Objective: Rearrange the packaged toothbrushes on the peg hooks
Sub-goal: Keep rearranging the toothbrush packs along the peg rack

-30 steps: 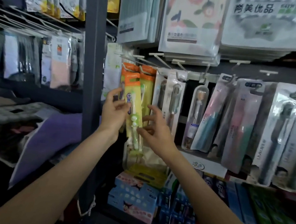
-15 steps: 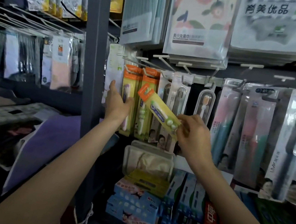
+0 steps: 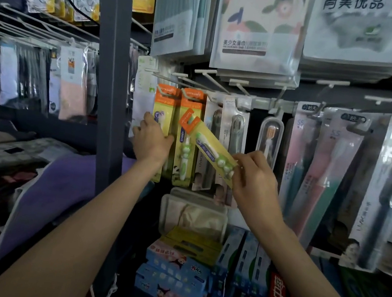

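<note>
Mid-frame, my right hand (image 3: 254,181) pinches the lower end of a yellow-and-orange kids' toothbrush pack (image 3: 206,147), tilted off its peg. Left of it, my left hand (image 3: 152,142) presses curled fingers on the leftmost hanging pack (image 3: 164,109).

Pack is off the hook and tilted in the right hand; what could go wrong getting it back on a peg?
The right hand pinches only the loose pack's bottom end, so it may twist or slip. Its hang hole is tilted away from the peg, so threading may miss. The left hand presses a hung pack and could unseat it.
</note>
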A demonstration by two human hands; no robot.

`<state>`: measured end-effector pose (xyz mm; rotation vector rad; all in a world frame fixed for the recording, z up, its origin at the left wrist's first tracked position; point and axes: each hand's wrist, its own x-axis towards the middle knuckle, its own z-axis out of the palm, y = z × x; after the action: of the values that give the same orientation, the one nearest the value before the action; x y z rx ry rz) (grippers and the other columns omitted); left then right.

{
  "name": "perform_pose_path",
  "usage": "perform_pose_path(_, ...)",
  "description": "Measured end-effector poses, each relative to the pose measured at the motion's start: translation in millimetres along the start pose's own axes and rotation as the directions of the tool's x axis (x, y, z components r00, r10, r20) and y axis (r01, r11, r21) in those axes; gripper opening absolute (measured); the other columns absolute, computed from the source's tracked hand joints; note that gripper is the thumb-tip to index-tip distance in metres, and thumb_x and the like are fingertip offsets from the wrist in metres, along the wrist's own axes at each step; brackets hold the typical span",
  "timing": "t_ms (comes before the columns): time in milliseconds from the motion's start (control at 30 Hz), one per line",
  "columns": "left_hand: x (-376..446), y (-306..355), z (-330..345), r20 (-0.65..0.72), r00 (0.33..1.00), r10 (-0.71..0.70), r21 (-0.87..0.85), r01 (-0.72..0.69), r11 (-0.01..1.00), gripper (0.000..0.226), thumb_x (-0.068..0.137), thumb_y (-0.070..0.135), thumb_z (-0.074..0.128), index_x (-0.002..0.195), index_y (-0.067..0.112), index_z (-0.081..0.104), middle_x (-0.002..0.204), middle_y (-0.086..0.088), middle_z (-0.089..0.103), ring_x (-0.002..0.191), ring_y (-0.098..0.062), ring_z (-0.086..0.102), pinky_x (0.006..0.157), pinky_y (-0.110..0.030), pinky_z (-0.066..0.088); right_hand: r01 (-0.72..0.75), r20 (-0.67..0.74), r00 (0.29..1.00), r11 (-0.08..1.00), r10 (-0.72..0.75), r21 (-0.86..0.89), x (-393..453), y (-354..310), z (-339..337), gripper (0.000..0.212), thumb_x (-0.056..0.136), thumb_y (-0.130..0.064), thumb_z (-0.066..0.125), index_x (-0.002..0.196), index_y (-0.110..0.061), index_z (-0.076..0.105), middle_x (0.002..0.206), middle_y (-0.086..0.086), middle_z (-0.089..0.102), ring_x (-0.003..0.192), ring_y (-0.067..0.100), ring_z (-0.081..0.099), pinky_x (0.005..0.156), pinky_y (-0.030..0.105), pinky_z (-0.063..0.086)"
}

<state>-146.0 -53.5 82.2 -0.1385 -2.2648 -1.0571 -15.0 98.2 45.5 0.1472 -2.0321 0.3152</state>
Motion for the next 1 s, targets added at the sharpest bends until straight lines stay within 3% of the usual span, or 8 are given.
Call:
perform_pose_path(133,-0.8,-8.4,-7.9,0.022,0.999,0.049,0.017,-0.05,0.999,0.055,0.084,0.026,0.064,0.124,-0.002,0.039,0.126,-0.023,0.044,0.119,-0.039,0.038,0.094,-0.043,0.034,0.014,0.073,0.997,1.0,-0.014,-0.009,-5.1,-7.7,0.8,0.022,0.082,0.005,0.057,0.103,0.003,0.064,0.091,0.015,0.054,0.064,0.029,0.056,0.05,0.027,0.036)
perform_pose_path(267,-2.6,-11.5,-20.2,0.01,0.991,0.133,0.056,-0.134,0.989,0.049,0.083,0.031,0.065,0.113,-0.004,0.046,0.116,-0.025,0.051,0.11,-0.039,0.045,0.091,-0.044,0.035,-0.043,0.166,0.985,0.999,0.047,-0.022,-5.0,-18.5,9.4,0.021,0.086,-0.006,0.053,0.104,0.0,0.062,0.1,0.012,0.052,0.071,0.032,0.058,0.061,0.038,0.049)
perform_pose_path(367,-8.2,-8.3,-25.0,0.017,0.986,0.164,0.097,-0.165,0.981,0.051,0.085,0.028,0.062,0.119,-0.005,0.041,0.119,-0.026,0.049,0.111,-0.04,0.045,0.091,-0.044,0.035,-0.107,0.235,0.965,0.993,0.117,-0.056,-1.1,-28.8,12.1,0.021,0.089,-0.011,0.048,0.105,-0.002,0.058,0.106,0.01,0.048,0.08,0.032,0.058,0.069,0.041,0.049)
perform_pose_path(500,-11.7,-6.4,-26.7,0.027,0.984,0.176,0.108,-0.178,0.978,0.055,0.087,0.023,0.061,0.127,-0.001,0.032,0.123,-0.027,0.044,0.111,-0.043,0.045,0.09,-0.046,0.036,-0.126,0.263,0.953,0.985,0.152,-0.114,2.4,-35.3,12.8,0.018,0.091,-0.006,0.045,0.104,-0.001,0.056,0.11,0.012,0.046,0.078,0.032,0.057,0.065,0.036,0.046)
perform_pose_path(633,-8.7,-8.7,-24.8,0.027,0.989,0.146,0.063,-0.147,0.987,0.051,0.087,0.019,0.062,0.125,0.0,0.033,0.125,-0.025,0.042,0.108,-0.042,0.048,0.083,-0.044,0.04,-0.116,0.254,0.953,0.973,0.165,-0.197,-3.6,-29.8,6.6,0.018,0.091,-0.002,0.043,0.105,-0.002,0.055,0.112,0.012,0.045,0.072,0.032,0.057,0.061,0.037,0.047)
perform_pose_path(800,-8.9,-11.2,-19.1,0.017,0.992,0.125,-0.012,-0.125,0.992,0.051,0.085,0.02,0.064,0.123,0.003,0.035,0.124,-0.022,0.043,0.105,-0.039,0.05,0.082,-0.045,0.042,-0.096,0.291,0.948,0.987,0.13,-0.128,-4.2,-24.3,1.9,0.017,0.091,-0.006,0.044,0.102,-0.001,0.055,0.111,0.012,0.044,0.073,0.035,0.057,0.066,0.047,0.051)
perform_pose_path(1000,-2.5,-8.8,-8.3,0.001,0.995,0.098,-0.033,-0.098,0.995,0.054,0.084,0.02,0.064,0.126,0.006,0.034,0.127,-0.019,0.043,0.107,-0.039,0.051,0.081,-0.045,0.042,-0.068,0.336,0.932,0.975,0.138,-0.213,0.0,-31.3,-2.6,0.021,0.091,-0.004,0.045,0.11,-0.002,0.053,0.116,0.011,0.043,0.079,0.032,0.06,0.068,0.04,0.052)
